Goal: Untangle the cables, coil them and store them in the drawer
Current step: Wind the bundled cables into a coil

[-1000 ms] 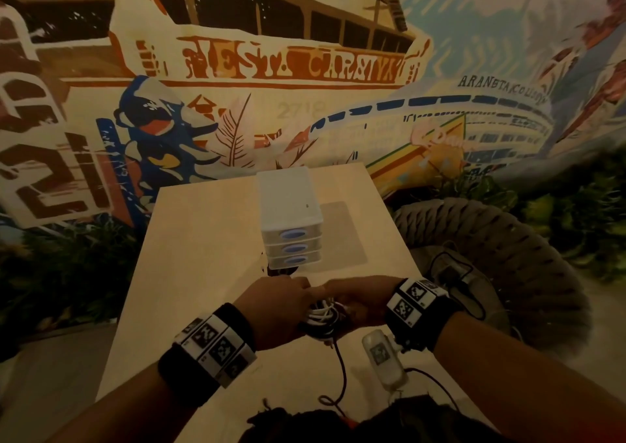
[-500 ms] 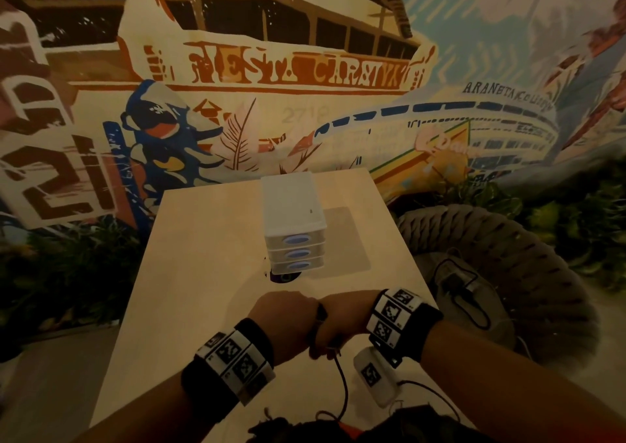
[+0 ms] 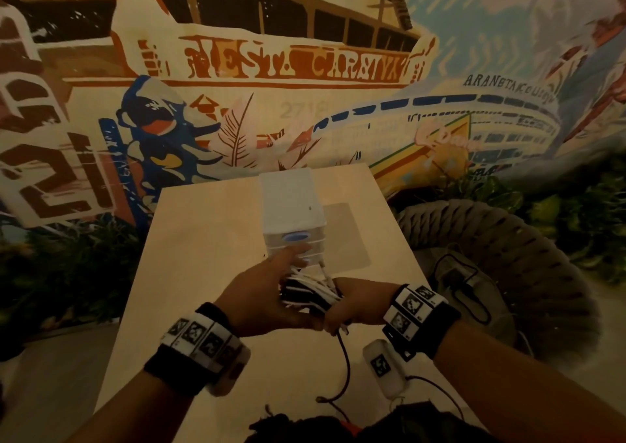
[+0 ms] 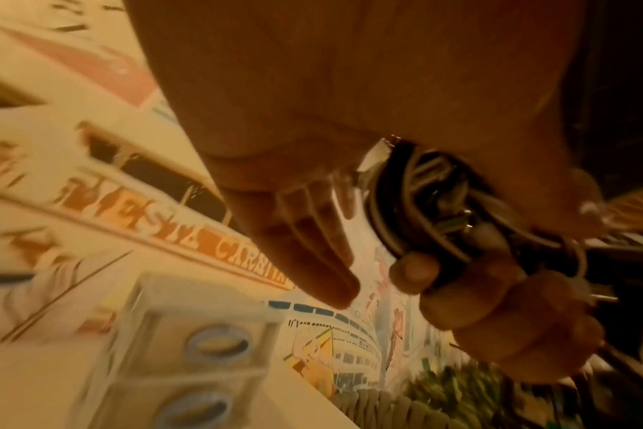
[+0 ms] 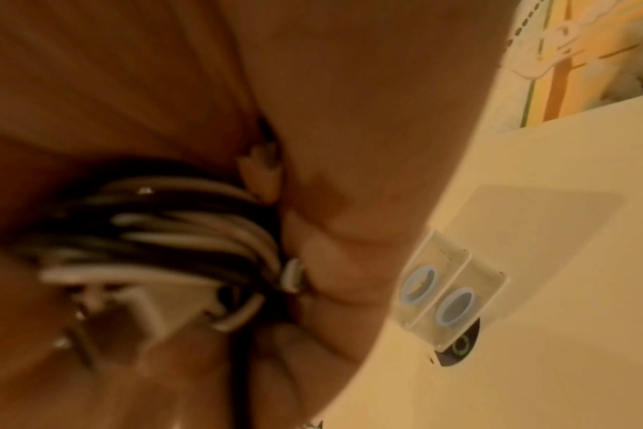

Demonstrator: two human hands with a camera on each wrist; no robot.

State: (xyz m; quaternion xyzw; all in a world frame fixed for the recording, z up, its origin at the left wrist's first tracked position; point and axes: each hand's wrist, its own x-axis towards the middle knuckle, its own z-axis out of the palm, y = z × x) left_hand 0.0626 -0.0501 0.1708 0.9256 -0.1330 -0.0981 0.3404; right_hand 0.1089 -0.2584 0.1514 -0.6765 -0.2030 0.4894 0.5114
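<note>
The right hand [image 3: 352, 302] grips the coiled cables [image 3: 306, 290] above the surface [image 3: 203, 239] near its front edge — the left hand [image 3: 267, 293], fingers straight, reaches toward the drawer unit [image 3: 291, 212].

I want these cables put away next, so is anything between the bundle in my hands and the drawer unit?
No object lies between them. The cable bundle is gripped by the right hand, the left hand open beside it, fingers stretched toward the drawer unit. However, the visible drawer fronts look closed, so one must be pulled open first.
</note>
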